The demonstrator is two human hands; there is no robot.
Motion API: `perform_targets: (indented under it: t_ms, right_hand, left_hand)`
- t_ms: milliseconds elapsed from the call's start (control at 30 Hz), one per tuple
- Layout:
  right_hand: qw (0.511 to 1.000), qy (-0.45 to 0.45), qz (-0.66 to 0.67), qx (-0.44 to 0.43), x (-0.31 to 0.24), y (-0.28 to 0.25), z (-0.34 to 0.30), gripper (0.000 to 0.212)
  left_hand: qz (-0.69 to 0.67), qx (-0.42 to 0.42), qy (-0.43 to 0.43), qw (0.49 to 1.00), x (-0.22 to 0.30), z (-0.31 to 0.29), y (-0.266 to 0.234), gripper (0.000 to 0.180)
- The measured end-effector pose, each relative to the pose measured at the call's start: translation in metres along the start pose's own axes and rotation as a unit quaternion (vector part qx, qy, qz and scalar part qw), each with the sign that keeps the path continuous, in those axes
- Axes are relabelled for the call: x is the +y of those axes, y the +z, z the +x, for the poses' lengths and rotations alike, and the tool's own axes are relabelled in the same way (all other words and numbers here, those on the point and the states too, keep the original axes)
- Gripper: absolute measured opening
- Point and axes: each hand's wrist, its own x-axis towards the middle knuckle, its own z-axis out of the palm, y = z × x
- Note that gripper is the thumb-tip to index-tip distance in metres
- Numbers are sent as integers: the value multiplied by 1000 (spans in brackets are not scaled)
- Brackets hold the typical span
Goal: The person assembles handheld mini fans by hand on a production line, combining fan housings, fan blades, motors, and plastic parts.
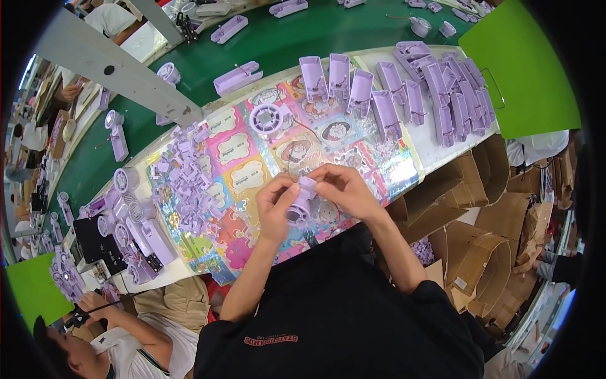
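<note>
Left grip (275, 207) and right grip (348, 191) together hold a purple fan part (304, 201) between them.

The held fan part (305, 194) is lilac. The near mat (248, 176) bears multicoloured cartoon prints. The far surface (341, 26) is dark green; the right panel (524, 76), lime green.

One left hand (273, 205) and one right hand (346, 189) share one lilac fan part (307, 184) at centre. Above it lies one round fan head (267, 119); six separate lilac shells (361, 88) run rightward. The shell pile (461, 101) at upper right and small-parts heap (186, 180) left of centre defy exact counting. Two green panels (517, 69) flank the frame, right and lower left; one grey post (113, 60) crosses upper left.
</note>
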Motion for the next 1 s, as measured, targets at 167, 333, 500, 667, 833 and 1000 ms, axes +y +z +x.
perform_targets:
  t_ms: [167,333,500,667,833,1000]
  right_hand:
    - [988,-93,115,-34,7,22,-19,82]
    - [987,-69,33,140,-10,24,-15,73]
    - [965,-142,-134,173,5,-13,3,68]
    - [923,-204,-269,186,16,-17,2,68]
    - [908,-213,-305,194,18,-23,2,67]
    - [954,-147,-175,192,-3,-22,-7,71]
  left_hand:
    - [75,152,87,982,25,1,24,19]
    - [250,-66,152,954,68,32,38,42]
    - [634,58,295,712,116,174,-5,55]
    - [783,-5,95,615,88,256,-90,57]
    - [824,-41,22,564,103,258,-71,51]
    - [736,-72,119,663,143,190,-9,58]
